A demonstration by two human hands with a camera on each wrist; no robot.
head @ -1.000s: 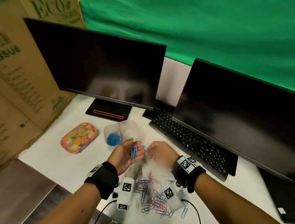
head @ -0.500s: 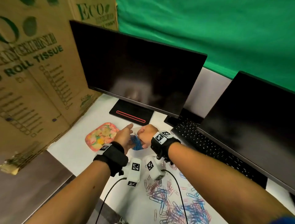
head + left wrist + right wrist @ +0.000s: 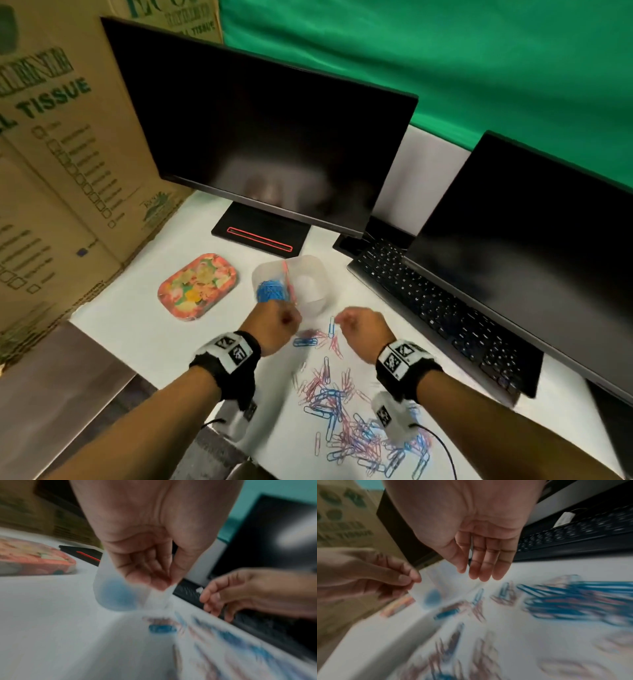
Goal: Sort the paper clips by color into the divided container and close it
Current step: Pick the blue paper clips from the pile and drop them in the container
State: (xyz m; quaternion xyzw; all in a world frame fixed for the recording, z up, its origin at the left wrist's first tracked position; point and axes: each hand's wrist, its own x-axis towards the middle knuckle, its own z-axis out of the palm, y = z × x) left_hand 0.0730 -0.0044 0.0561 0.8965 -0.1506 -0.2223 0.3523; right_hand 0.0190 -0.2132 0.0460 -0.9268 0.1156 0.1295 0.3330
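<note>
Head view: the translucent divided container (image 3: 310,286) stands on the white bench (image 3: 137,329), just beyond both hands. Its left compartment holds a heap of blue clips (image 3: 270,292) against a pink divider; the right compartment looks bare. The left hand (image 3: 274,327) is curled at the container's near wall. The right hand (image 3: 364,329) is loosely curled above scattered pink and blue paper clips (image 3: 342,411), holding nothing visible.

Left wrist view: the left hand (image 3: 154,555) has its fingertips (image 3: 159,584) drawn together; blur hides whether they pinch anything.

Right wrist view: the right hand (image 3: 476,534) has straight, relaxed fingers (image 3: 488,563), holding nothing.
</note>
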